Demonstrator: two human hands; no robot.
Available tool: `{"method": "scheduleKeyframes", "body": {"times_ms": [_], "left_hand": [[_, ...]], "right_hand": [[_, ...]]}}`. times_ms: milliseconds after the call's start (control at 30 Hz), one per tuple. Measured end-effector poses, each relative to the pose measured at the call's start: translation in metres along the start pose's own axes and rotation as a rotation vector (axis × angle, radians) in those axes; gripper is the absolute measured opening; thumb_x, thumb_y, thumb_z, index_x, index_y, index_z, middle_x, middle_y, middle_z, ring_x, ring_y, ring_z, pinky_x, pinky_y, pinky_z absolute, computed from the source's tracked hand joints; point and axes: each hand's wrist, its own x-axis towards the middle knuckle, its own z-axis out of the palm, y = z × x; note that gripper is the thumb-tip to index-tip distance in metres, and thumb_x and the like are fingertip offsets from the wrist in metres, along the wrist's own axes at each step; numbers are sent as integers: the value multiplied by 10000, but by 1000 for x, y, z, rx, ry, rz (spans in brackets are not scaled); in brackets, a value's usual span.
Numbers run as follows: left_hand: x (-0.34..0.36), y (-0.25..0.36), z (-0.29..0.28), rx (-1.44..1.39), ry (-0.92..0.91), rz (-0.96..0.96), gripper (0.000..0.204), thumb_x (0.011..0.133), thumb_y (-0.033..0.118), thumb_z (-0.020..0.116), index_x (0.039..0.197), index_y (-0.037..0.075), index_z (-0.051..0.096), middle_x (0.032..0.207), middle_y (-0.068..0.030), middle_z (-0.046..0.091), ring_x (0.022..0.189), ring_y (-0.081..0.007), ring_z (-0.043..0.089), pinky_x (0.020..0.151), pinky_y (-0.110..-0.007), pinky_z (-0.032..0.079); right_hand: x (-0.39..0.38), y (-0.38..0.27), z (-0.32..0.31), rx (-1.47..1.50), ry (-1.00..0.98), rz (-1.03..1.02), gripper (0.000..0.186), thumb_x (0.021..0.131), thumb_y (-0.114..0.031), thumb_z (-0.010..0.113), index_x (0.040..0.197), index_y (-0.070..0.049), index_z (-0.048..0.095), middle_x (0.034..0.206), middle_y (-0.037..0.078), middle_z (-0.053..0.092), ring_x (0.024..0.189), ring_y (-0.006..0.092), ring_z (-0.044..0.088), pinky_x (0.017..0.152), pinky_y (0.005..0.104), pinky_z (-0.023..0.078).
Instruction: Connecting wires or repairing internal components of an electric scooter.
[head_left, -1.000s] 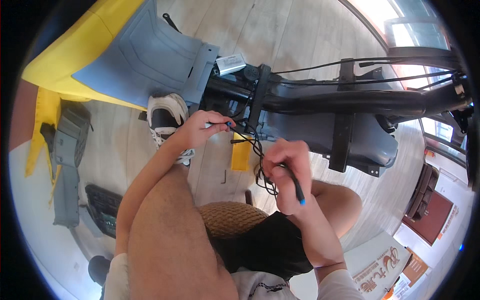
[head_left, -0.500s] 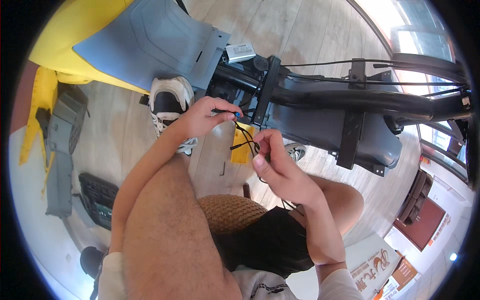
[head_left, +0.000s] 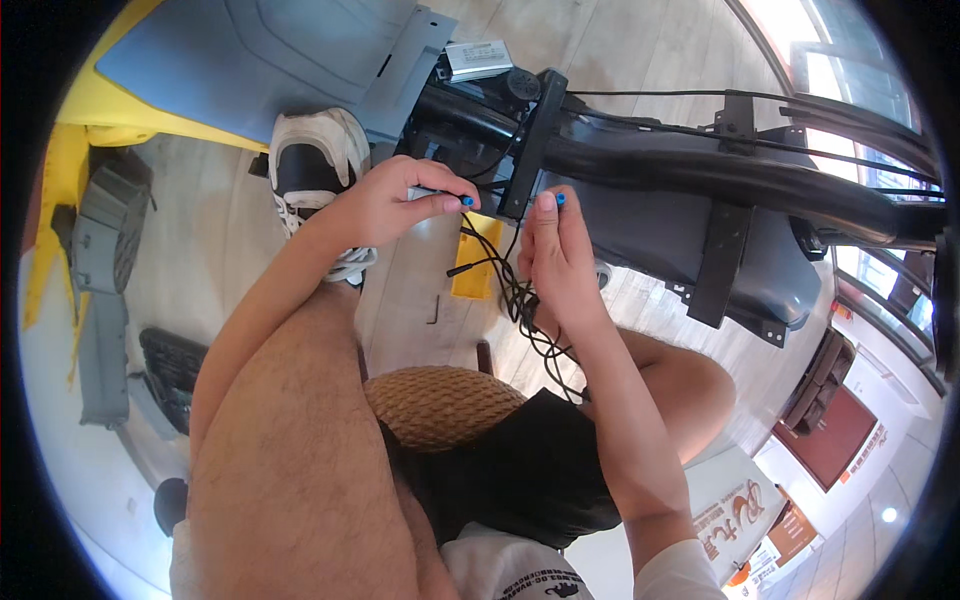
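Observation:
Between the thumb and fingers of my left hand [head_left: 385, 208] is a black cable connector with a blue end [head_left: 467, 201]. My right hand [head_left: 562, 262] pinches a second blue-ended cable connector [head_left: 560, 198], a short gap away from the first. A tangle of thin black cables [head_left: 525, 312] hangs below and between my hands, with a loose black plug [head_left: 458, 270] sticking out to the left. Just beyond my hands lies a black tubular frame [head_left: 640, 170] with dark grey panels. A silver box-shaped module [head_left: 478, 60] sits on its left part.
A yellow piece [head_left: 474, 262] and a hex key [head_left: 433, 310] lie on the floor below my hands. At left are grey plastic covers [head_left: 105, 250] and a black tool case [head_left: 172, 365]. A grey-and-yellow body panel [head_left: 270, 60] stands beyond my shoe [head_left: 318, 165]. A woven stool [head_left: 440, 405] is beneath me.
My right hand has moved up and right from the cables and now shows a blue-ended connector at its fingertips. More of the cable tangle hangs in view. The whole view has shifted slightly.

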Motion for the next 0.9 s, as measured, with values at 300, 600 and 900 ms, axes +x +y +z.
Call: {"method": "scheduleKeyframes", "body": {"times_ms": [300, 600, 900], "left_hand": [[1, -7, 0, -27, 50, 66, 189, 897, 70, 636, 1065, 15, 702, 918, -115, 694, 844, -218, 658, 763, -309, 493], [0, -7, 0, -11, 46, 81, 188, 903, 68, 627, 1067, 13, 700, 925, -112, 692, 857, -216, 656, 776, -308, 491], [0, -3, 1, -37, 37, 35, 185, 911, 77, 620, 1061, -3, 696, 939, -115, 696, 874, -209, 651, 805, -308, 487]], "right_hand": [[-13, -18, 6, -178, -313, -121, 312, 1032, -233, 482, 1245, -25, 389, 1055, 72, 425, 899, 132, 458, 800, 286, 424], [-8, -13, -21, 486, -651, 137, 161, 928, -119, 585, 1042, -71, 482, 995, 6, 456, 898, 79, 417, 754, 214, 372], [-10, -16, -31, 641, -602, 127, 286, 917, -266, 688, 1046, -30, 588, 817, -10, 503, 749, 91, 453, 672, 206, 359]]}}
